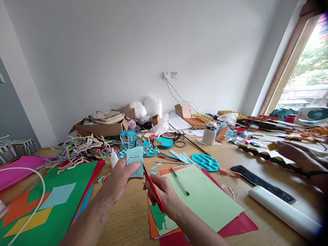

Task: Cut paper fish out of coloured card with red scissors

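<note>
Wooden tabletop (128,218) stretches toward a white wall (128,51). Over it, the light-blue card (135,158) with a drawn fish stands roughly upright, long axis vertical, pinched between thumb and fingers of the left hand (123,176). Lower and to its right, the right hand (166,193) curls around red-handled scissors (155,195), blades slanting up-left at the card's right edge; contact is unclear. Beside that hand lies a pale-green sheet (205,201) bearing a pen (180,181).
</note>
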`<state>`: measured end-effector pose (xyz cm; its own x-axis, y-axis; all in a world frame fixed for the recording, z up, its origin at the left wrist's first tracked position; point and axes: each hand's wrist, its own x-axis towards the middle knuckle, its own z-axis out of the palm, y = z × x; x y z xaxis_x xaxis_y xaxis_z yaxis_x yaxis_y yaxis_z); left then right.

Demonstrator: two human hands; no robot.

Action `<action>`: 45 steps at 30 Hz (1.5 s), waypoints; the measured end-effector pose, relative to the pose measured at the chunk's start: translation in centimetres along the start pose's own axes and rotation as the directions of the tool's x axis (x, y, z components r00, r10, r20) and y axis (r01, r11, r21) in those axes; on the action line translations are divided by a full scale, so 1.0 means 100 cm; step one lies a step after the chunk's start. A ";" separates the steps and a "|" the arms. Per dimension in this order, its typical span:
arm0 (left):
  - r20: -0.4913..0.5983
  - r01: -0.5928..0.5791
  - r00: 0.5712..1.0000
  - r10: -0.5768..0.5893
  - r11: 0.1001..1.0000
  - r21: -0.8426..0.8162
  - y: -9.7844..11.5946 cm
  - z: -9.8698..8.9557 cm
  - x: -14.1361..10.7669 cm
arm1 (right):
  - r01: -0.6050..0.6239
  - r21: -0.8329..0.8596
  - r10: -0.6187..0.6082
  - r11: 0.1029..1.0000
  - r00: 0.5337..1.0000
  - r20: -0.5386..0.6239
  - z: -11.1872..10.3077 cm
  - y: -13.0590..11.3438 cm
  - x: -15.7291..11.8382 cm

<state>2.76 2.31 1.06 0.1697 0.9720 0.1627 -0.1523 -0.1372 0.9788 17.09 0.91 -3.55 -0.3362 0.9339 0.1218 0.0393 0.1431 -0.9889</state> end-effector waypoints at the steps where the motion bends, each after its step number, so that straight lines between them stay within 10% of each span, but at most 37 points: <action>1: -0.002 0.000 1.000 0.000 1.000 0.001 0.000 0.000 0.000 | -0.001 -0.001 0.001 1.000 1.000 0.000 0.000 0.001 0.000; 45: -0.006 0.003 1.000 -0.003 1.000 0.029 0.001 -0.002 -0.001 | -0.020 -0.014 0.020 1.000 1.000 0.015 0.001 0.001 -0.001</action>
<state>2.57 2.20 1.13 0.1644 0.9735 0.1592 -0.1238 -0.1398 0.9824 17.01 0.77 -3.71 -0.3494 0.9316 0.1005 0.0592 0.1289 -0.9899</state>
